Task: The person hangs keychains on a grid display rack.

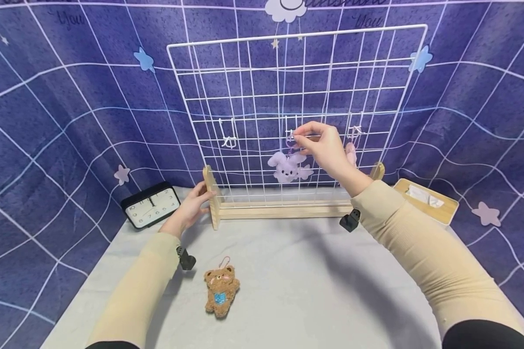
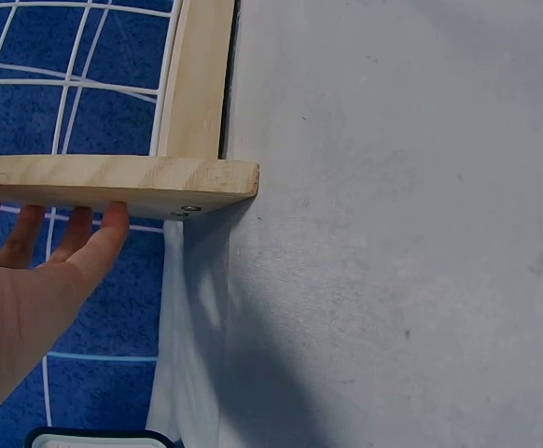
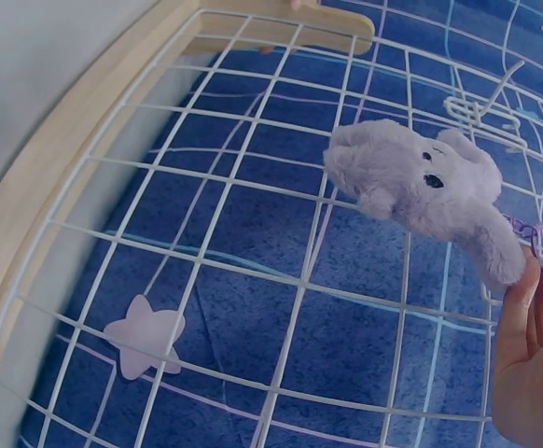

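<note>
Backdrop (image 1: 48,121): a blue cloth with white lines and pale stars is filling the upper frame and wrapping both sides, closing in the room behind.
Worktop (image 1: 314,291): a grey cloth surface is taking up the lower middle of the head view, with wide bare room in front of the stand.
Wire grid (image 1: 253,77): a white panel is standing upright at centre frame in a wooden base (image 1: 284,209), with small hooks along its middle row.
Right hand (image 1: 327,150): it is reaching up at centre right, thumb and forefinger pinching the purple loop of the plush at a hook; the other fingers are loosely curled.
Left hand (image 1: 191,206): it is resting at centre left with straight fingers pressing the end of the wooden foot (image 2: 113,182), gripping nothing.
Purple bunny plush (image 1: 286,167): it is hanging against the grid just left of the right hand, below the hook.
Bear plush (image 1: 220,290): it is lying flat at lower centre, well apart from both hands.
Clock (image 1: 150,204): it is sitting at centre left, near the left hand.
Tissue box (image 1: 425,199): it is sitting at right, behind the right sleeve.
Risk: the loop looks small against the wire, so it is likely to slip off and drop the bunny; a pull could tip the light grid if the left hand lets up.
</note>
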The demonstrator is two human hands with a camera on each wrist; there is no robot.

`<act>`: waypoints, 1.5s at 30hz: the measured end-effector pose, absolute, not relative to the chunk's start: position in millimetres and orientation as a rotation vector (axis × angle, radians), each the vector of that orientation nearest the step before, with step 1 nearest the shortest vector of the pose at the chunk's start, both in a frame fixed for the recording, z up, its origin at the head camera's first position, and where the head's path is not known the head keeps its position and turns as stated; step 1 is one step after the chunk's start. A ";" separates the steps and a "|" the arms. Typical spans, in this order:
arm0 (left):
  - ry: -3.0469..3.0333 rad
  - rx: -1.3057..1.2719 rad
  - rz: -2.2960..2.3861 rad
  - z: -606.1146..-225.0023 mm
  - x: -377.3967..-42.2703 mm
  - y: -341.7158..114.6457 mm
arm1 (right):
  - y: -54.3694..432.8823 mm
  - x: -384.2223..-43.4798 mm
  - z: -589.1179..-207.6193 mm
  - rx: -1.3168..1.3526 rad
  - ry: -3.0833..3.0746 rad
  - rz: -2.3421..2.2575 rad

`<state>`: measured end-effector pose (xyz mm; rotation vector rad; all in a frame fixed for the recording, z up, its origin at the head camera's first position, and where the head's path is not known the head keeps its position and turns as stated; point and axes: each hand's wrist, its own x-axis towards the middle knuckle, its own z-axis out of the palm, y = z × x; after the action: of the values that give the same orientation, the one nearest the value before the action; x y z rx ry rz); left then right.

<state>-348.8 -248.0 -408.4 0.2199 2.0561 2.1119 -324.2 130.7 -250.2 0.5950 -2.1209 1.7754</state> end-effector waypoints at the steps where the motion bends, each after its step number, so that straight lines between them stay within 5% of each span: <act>1: 2.059 0.220 2.109 -408.4 -348.6 -247.8 | 130.2 -324.8 -250.2 0.597 -2.115 1.779; 45: 2.131 0.225 2.084 -425.8 -359.8 -249.6 | 142.3 -314.9 -266.0 0.649 -2.055 1.738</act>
<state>-359.8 -249.6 -425.8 0.2245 2.1313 2.0836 -314.9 142.3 -266.0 0.6489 -2.0554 1.7377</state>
